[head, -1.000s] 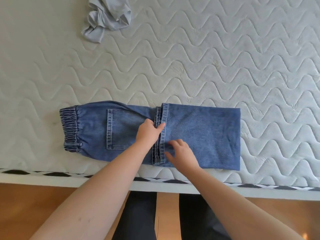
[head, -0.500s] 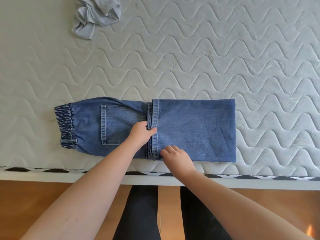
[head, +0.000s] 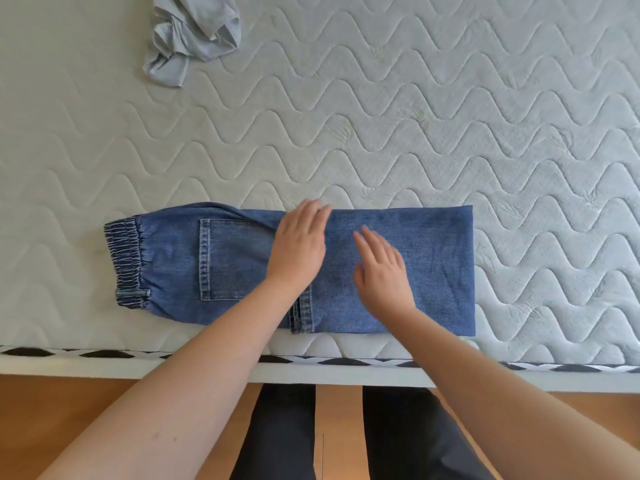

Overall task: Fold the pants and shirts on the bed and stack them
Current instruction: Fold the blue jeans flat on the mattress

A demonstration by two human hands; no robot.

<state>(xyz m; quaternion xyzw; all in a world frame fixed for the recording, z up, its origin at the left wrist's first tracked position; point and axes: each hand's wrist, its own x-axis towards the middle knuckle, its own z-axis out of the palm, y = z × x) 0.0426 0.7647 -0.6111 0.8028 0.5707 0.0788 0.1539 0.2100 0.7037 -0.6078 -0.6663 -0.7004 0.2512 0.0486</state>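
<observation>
- The left hand [head: 298, 251] lies flat on the blue denim pants [head: 398, 268], with straight fingers close together. It covers the line where the folded-over leg part meets the seat part, and it holds nothing.
- The right hand [head: 381, 268] is also open, the fingers straight and a little spread, pointing up and to the left. It is on or just above the folded leg part; if the palm presses the cloth I cannot tell. The fingertips of both hands look a little blurred.
- The pants are of thick woven denim, folded into a long rectangle that lies along the near edge of the bed. The right end is a straight, clean fold. The left end has a gathered elastic waistband [head: 126, 261] with many small ribs.
- A square back pocket [head: 235, 259] with double stitching shows between the waistband and the left hand. Below the left wrist the stitched leg hems [head: 302, 315] stand as a narrow vertical band.
- The mattress [head: 450, 116] is pale, soft and quilted in a wave pattern; its near edge has black and white trim.
- A crumpled light grey shirt [head: 194, 32] of thin smooth cloth lies at the far left of the mattress, well apart from the pants.
- Under the bed edge there is a wooden floor [head: 52, 410], and the person's dark trouser legs [head: 284, 434].
</observation>
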